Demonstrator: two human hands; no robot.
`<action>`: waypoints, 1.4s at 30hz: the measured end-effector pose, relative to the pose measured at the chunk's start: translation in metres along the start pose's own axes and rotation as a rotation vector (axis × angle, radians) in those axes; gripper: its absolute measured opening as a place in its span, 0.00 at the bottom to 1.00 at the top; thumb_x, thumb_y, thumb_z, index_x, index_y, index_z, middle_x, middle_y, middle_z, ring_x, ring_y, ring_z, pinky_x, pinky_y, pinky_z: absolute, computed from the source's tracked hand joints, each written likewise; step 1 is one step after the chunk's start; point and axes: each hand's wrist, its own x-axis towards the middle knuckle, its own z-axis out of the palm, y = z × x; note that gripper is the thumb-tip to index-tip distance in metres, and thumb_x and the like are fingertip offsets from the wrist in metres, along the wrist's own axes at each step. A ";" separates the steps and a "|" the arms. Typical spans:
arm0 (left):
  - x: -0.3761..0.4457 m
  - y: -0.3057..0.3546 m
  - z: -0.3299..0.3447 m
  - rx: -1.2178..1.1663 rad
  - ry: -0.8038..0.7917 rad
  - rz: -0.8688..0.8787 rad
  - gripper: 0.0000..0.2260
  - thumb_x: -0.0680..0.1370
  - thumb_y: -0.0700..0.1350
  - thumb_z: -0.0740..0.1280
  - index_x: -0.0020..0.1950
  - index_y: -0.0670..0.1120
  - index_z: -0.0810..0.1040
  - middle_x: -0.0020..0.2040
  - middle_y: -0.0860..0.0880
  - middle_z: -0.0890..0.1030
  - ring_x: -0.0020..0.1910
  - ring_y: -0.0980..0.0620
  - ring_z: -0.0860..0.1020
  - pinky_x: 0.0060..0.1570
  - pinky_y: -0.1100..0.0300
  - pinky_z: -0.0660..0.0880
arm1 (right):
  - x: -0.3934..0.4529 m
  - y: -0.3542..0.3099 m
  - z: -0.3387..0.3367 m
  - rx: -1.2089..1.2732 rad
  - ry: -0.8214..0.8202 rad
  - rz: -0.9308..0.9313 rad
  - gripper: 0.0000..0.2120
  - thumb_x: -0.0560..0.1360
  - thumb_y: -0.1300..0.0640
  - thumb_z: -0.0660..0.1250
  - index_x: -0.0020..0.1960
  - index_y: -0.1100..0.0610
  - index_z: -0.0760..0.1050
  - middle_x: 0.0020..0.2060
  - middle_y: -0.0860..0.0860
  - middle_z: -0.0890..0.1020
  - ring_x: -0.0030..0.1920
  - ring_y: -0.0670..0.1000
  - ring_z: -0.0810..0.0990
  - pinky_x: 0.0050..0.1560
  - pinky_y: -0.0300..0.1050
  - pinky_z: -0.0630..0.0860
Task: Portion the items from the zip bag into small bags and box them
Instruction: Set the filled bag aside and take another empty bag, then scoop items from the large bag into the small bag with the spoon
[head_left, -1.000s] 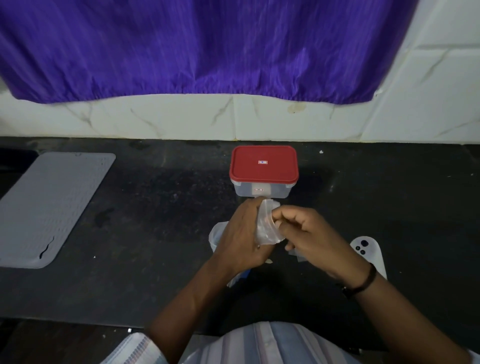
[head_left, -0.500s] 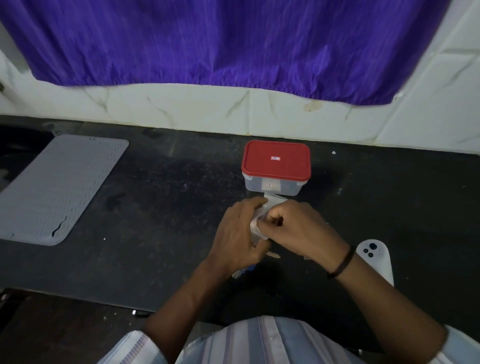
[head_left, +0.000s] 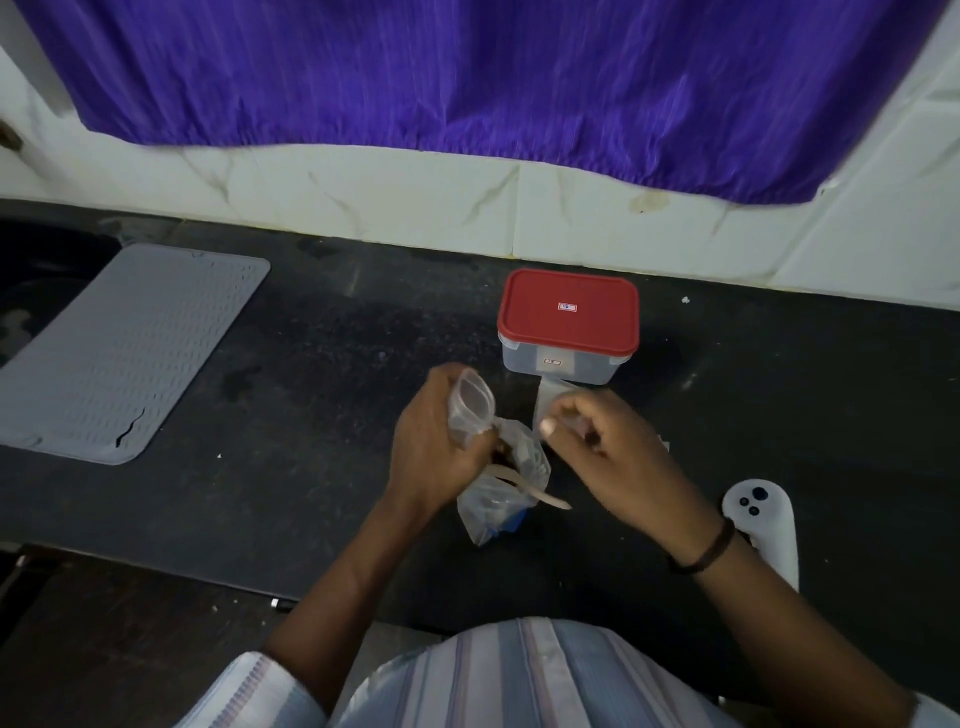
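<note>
Gripping a small clear bag (head_left: 470, 410) in your left hand (head_left: 434, 452), you have its mouth held open near your fingertips, the fingers curled round the plastic. Your right hand (head_left: 610, 452) is just beside it, thumb and forefinger pinched on another flat piece of clear plastic (head_left: 550, 400) that rises toward the box; the blur makes it hard to say whether that is a second small bag or a strip. Below and between your hands sits the crumpled zip bag (head_left: 501, 491) on the dark counter (head_left: 322, 395), with dark contents inside, a bit of blue at its lower edge, and a pale flat stick (head_left: 540, 493) poking out of it toward the right. Just beyond your hands stands the clear box (head_left: 561, 364) with its red lid (head_left: 569, 312) on. Well to the left lies a grey ribbed mat (head_left: 124, 353); near your right wrist a white device (head_left: 761, 525) rests on the counter. A purple cloth (head_left: 467, 78) hangs over the white tiled wall (head_left: 415, 202) behind.
</note>
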 end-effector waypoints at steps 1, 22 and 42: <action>0.000 -0.003 -0.004 -0.015 0.026 -0.075 0.17 0.70 0.50 0.71 0.57 0.51 0.72 0.46 0.58 0.78 0.45 0.61 0.78 0.43 0.66 0.74 | -0.008 0.009 0.003 -0.079 -0.049 0.021 0.16 0.76 0.40 0.63 0.59 0.47 0.72 0.53 0.41 0.74 0.54 0.39 0.74 0.51 0.31 0.72; -0.016 -0.028 0.034 -0.131 -0.032 -0.805 0.18 0.71 0.45 0.74 0.57 0.50 0.71 0.49 0.51 0.78 0.46 0.52 0.79 0.41 0.54 0.79 | -0.020 0.053 0.073 -0.677 0.136 -0.272 0.07 0.67 0.58 0.74 0.45 0.56 0.81 0.26 0.49 0.77 0.24 0.47 0.74 0.23 0.40 0.69; -0.005 -0.043 0.029 -0.830 -0.237 -0.871 0.14 0.61 0.32 0.64 0.44 0.42 0.70 0.39 0.43 0.80 0.40 0.44 0.82 0.44 0.46 0.80 | -0.013 0.057 0.090 0.164 0.103 0.207 0.14 0.82 0.55 0.60 0.65 0.54 0.76 0.32 0.44 0.78 0.32 0.38 0.77 0.34 0.31 0.72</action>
